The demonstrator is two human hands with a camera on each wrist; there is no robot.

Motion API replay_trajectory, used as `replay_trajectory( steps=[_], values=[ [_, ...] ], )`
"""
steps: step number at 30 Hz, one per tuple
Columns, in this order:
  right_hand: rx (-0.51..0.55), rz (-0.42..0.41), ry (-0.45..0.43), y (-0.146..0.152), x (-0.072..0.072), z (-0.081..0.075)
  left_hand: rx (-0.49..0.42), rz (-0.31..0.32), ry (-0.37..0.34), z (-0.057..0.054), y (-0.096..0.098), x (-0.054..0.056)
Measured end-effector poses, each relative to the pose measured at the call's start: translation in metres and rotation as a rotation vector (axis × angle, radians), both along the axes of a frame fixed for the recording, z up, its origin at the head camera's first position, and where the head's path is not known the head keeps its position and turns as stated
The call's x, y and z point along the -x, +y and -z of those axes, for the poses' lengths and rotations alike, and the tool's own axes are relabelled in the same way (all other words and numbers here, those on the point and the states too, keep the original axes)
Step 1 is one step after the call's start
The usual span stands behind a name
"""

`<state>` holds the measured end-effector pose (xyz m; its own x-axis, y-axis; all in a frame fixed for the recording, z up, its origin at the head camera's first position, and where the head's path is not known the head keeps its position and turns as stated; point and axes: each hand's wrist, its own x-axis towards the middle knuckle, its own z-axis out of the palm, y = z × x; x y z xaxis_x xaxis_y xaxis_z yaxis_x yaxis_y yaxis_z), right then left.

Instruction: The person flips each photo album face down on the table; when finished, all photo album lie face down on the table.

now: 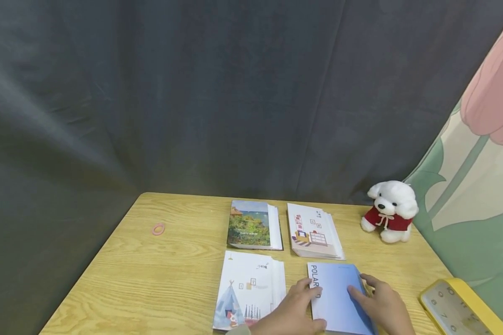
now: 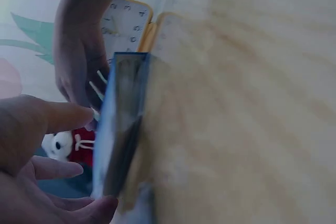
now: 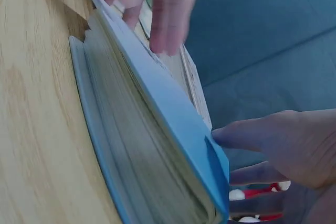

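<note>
A blue photo album (image 1: pixel 337 298) with "POLAR" lettering lies on the wooden table, its page edges facing the right wrist view. Over its left side, my left hand (image 1: pixel 291 309) has its fingertips on the cover, fingers fairly straight. At the opposite side my right hand (image 1: pixel 383 302) holds the edge, thumb on the cover and fingers past the border. Just left lies a white album (image 1: pixel 251 291) with a blue tent drawing. Behind are an album with a garden picture (image 1: pixel 249 225) and a white one with furniture drawings (image 1: pixel 314 231).
A white plush dog (image 1: pixel 391 211) in red sits at the back right. Nearer on that side stands a yellow-framed clock (image 1: pixel 452 307). A pink ring (image 1: pixel 158 229) lies far left on the wooden table (image 1: pixel 142 279). Dark curtain (image 1: pixel 234 93) hangs behind.
</note>
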<state>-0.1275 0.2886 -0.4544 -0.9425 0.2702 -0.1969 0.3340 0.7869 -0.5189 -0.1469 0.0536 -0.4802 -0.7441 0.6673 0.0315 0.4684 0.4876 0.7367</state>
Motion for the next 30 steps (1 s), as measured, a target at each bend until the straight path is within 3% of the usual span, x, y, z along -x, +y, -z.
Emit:
replay_trajectory(
  steps=[5,9,13,20,26,30],
  values=[
    [-0.086,-0.057,0.165,-0.021,0.006,-0.012,-0.090,-0.102,0.023,-0.017,-0.022,0.014],
    [-0.046,-0.123,0.292,-0.046,0.012,-0.020,-0.158,-0.208,0.022,-0.027,-0.054,0.029],
    [-0.008,-0.183,0.379,-0.072,0.021,-0.022,-0.225,-0.312,0.048,-0.029,-0.091,0.041],
    [0.065,-0.263,0.337,-0.113,0.040,-0.013,-0.257,-0.459,0.001,-0.014,-0.132,0.040],
    [0.100,-0.290,0.301,-0.138,0.050,0.005,-0.253,-0.517,-0.092,-0.001,-0.141,0.033],
    [0.114,-0.291,0.295,-0.152,0.052,0.015,-0.277,-0.516,-0.142,0.004,-0.146,0.028]
  ],
)
